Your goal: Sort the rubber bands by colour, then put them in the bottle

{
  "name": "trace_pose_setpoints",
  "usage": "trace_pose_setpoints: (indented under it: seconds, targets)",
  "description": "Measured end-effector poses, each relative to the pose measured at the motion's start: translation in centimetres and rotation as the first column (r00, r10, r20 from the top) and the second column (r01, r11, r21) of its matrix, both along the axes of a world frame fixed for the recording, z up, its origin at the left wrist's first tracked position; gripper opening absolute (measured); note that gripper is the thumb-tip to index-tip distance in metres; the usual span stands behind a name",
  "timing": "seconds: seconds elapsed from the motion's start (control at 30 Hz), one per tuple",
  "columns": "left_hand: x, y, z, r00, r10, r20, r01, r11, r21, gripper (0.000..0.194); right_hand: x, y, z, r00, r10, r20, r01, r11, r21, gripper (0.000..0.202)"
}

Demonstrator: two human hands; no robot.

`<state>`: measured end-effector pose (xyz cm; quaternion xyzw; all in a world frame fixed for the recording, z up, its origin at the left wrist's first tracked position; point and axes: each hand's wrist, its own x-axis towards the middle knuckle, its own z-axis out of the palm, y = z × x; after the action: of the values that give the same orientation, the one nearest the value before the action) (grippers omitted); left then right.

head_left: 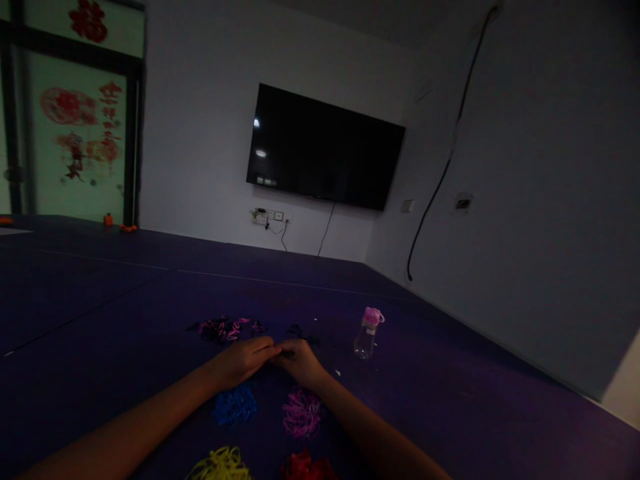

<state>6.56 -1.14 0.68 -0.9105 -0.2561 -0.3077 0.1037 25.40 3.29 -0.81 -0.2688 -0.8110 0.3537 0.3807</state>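
Note:
My left hand [246,361] and my right hand [300,362] meet at the fingertips above the purple table [165,333]. Both have their fingers pinched together, and what lies between them is too dark and small to name. Just behind my left hand is a loose pile of black and pink bands [220,329]. A few black bands [296,330] lie beyond my right hand. Closer to me sit a blue pile [235,404] and a pink-purple pile [301,413], with a yellow pile [221,465] and a red pile [307,467] at the bottom edge.
A clear bottle with a pink cap [365,340] stands right of my hands. Small white scraps [337,373] lie near it. Orange objects [128,229] rest at the table's far left edge. A black screen [325,150] hangs on the wall, and a cable [440,180] dangles at right.

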Motion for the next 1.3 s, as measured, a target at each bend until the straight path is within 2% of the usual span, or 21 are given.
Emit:
trace_pose_setpoints:
  seconds: [0.13, 0.33, 0.47, 0.63, 0.7, 0.77, 0.9, 0.97, 1.03, 1.17, 1.3]
  targets:
    - [0.0, 0.2, -0.3, 1.0, -0.015, 0.016, 0.015, 1.0, 0.0, 0.038, 0.1, 0.1, 0.1, 1.0, 0.012, -0.011, -0.012, 0.997, -0.074, 0.019]
    - [-0.3, 0.8, -0.8, 0.997, -0.03, 0.076, 0.039, 0.992, -0.119, 0.038, -0.1, -0.2, 0.4, 1.0, -0.001, -0.03, -0.003, 0.987, -0.158, 0.016]
    - [-0.3, 1.0, -0.8, 0.983, 0.057, 0.175, -0.022, 0.981, -0.194, 0.031, -0.1, -0.2, 0.3, 0.995, -0.1, -0.006, 0.099, 0.992, -0.084, 0.014]
    - [0.2, 0.7, -0.1, 0.94, 0.2, 0.277, -0.094, 0.931, -0.352, 0.029, 0.0, -0.2, 0.4, 0.966, -0.258, 0.022, 0.257, 0.965, 0.044, 0.026]
    - [0.3, 0.6, 0.2, 0.916, 0.233, 0.325, -0.103, 0.923, -0.372, 0.03, 0.0, -0.4, 0.7, 0.976, -0.217, 0.015, 0.215, 0.972, 0.093, 0.03]
    - [0.2, 0.6, 0.4, 0.879, 0.281, 0.386, -0.131, 0.92, -0.37, 0.031, -0.1, -0.9, 1.1, 0.994, -0.107, 0.014, 0.104, 0.985, 0.139, 0.034]
    - [-0.8, 0.9, 0.9, 0.779, 0.428, 0.458, -0.269, 0.888, -0.373, 0.036, -0.3, -1.8, 1.4, 0.994, 0.088, 0.068, -0.099, 0.978, 0.182, 0.04]
    - [-1.7, 1.2, 1.1, 0.73, 0.514, 0.45, -0.372, 0.852, -0.369, 0.037, -0.3, -2.1, 1.5, 0.989, 0.117, 0.087, -0.132, 0.973, 0.19, 0.04]
    - [-2.7, 1.6, 1.2, 0.683, 0.597, 0.42, -0.467, 0.8, -0.377, 0.036, -0.2, -2.1, 1.5, 0.991, 0.095, 0.099, -0.112, 0.975, 0.189, 0.038]
    - [-4.3, 2.4, 1.0, 0.599, 0.706, 0.377, -0.588, 0.708, -0.392, 0.037, 0.0, -1.7, 1.4, 0.993, -0.031, 0.11, 0.022, 0.996, 0.083, 0.03]
    - [-4.7, 2.8, 0.8, 0.574, 0.727, 0.375, -0.601, 0.686, -0.41, 0.037, 0.0, -1.3, 1.0, 0.99, -0.116, 0.083, 0.127, 0.982, -0.141, 0.029]
